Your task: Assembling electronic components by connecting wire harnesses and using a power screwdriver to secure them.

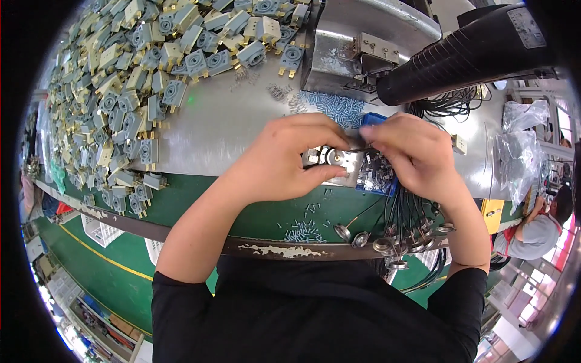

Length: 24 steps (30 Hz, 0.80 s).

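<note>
My left hand (pixel 290 158) is closed round a small part with a round metal face and a brass-coloured centre (pixel 337 157), pinched between thumb and fingers over the metal plate. A short length of black cable (pixel 362 150) runs from that part toward my right hand (pixel 417 151). The fingers of my right hand are closed on it, their tips slightly blurred. Just below the right fingers sits a blue tray (pixel 376 175) of small metal clips, partly covered by that hand. Black cables with round metal caps (pixel 387 243) hang over the bench edge beneath my right wrist.
Many grey and cream switch housings (pixel 121 97) with brass terminals cover the left and back. Springs (pixel 279 91) and blue screws (pixel 339 109) lie ahead of my hands. More screws (pixel 302 232) lie near the front edge. A black power tool (pixel 460 54) juts in from the right.
</note>
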Motion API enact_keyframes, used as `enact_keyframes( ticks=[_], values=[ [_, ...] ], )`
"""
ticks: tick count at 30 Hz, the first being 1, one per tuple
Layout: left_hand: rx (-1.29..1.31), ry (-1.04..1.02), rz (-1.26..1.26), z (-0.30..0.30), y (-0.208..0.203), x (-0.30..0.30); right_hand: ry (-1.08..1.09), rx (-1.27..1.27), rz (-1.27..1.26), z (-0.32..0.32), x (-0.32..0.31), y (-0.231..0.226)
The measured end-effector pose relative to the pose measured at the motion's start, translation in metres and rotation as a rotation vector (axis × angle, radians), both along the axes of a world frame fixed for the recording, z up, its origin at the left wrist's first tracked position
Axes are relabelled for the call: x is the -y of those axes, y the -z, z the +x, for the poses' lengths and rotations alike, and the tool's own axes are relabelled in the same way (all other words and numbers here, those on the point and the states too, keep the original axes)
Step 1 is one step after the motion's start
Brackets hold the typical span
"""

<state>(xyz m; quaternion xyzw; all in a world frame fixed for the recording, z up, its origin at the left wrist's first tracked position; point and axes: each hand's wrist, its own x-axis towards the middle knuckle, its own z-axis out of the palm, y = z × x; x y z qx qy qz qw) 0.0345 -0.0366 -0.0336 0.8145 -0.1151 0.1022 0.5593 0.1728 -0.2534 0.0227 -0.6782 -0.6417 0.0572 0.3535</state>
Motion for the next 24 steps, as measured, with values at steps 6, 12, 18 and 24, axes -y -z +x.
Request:
enact_keyframes(
  ticks=[6, 12, 18, 24],
  values=[
    [0.032, 0.008, -0.004, 0.0, 0.004, 0.0, 0.15, -0.187, -0.219, -0.009, -0.01, -0.018],
    [0.031, -0.014, -0.024, -0.001, 0.004, 0.001, 0.124, -0.15, -0.212, -0.011, -0.011, -0.013],
    [0.025, -0.021, -0.016, -0.003, 0.005, 0.0, 0.102, -0.259, -0.284, -0.009, -0.012, -0.013],
    [0.023, -0.027, -0.019, -0.003, 0.007, -0.001, 0.237, -0.304, -0.35, -0.016, -0.017, -0.018]
  ],
)
